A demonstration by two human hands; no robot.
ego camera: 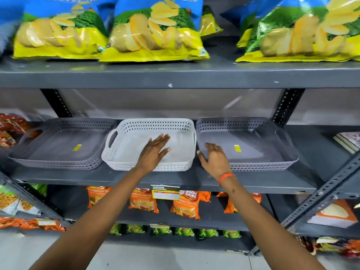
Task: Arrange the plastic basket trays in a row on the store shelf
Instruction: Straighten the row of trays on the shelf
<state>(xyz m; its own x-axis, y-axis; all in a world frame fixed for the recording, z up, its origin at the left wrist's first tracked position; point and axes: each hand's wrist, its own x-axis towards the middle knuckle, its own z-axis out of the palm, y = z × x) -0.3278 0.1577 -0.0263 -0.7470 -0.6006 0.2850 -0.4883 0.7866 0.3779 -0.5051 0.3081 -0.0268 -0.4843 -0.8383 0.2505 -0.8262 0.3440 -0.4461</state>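
Three plastic basket trays stand side by side on the grey middle shelf (175,181). A grey tray (58,162) is on the left, a white tray (124,133) in the middle and another grey tray (272,162) on the right. My left hand (153,151) lies flat with fingers spread over the front of the white tray, inside it. Over the front left corner of the right grey tray rests my right hand (214,158), fingers apart; an orange band circles its wrist. Neither hand grips anything.
Big blue and yellow chip bags (155,30) fill the shelf above. Orange packets (187,205) and green packets sit on the lower shelves, with a price tag (165,191) on the shelf edge. Red snack packs (9,129) lie left of the trays, flat items (348,141) to the right.
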